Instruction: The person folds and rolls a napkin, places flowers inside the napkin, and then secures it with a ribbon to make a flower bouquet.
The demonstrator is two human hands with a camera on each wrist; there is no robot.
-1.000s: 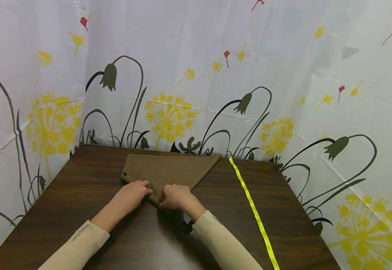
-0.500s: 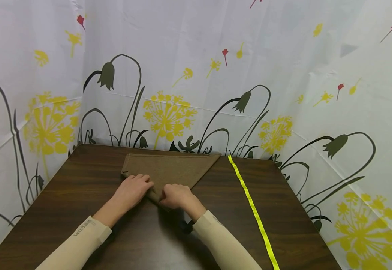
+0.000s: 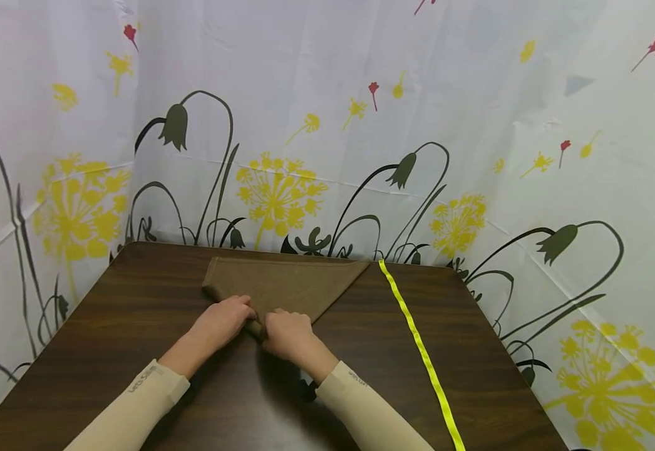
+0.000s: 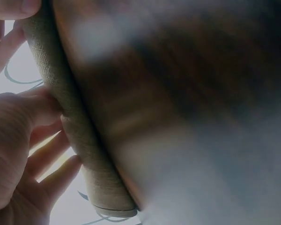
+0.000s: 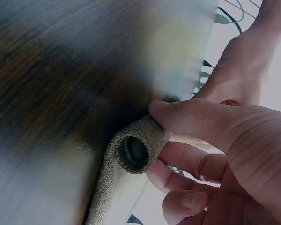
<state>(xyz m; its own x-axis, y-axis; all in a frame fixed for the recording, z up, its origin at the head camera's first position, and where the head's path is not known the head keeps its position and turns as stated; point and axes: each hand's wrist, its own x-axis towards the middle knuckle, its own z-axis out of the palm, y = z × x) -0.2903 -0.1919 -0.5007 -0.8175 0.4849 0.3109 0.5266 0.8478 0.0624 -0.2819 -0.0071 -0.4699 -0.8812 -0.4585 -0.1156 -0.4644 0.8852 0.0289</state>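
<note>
A brown cloth napkin (image 3: 288,285) with a stitched hem lies at the far side of the dark wood table (image 3: 395,376). Its near edge is rolled into a tight tube, while the rest spreads flat to a point at the far right. My left hand (image 3: 220,326) grips the middle of the rolled edge (image 4: 91,154), thumb on the near side and fingers beyond it. Close beside it, my right hand (image 3: 290,338) holds the roll's right end between thumb and fingers. In the right wrist view, the roll's hollow, spiralled end (image 5: 152,133) shows by the right thumb.
A yellow ribbon-like strip (image 3: 417,341) runs lengthwise down the right part of the table. Behind the table's far edge hangs a white curtain (image 3: 327,94) printed with flowers. A dark wrist strap (image 3: 307,391) shows under the right forearm.
The near edge has rolled a little further away from me, and the small dark mark at the left corner has gone out of sight. The right hand has shifted slightly left.
</note>
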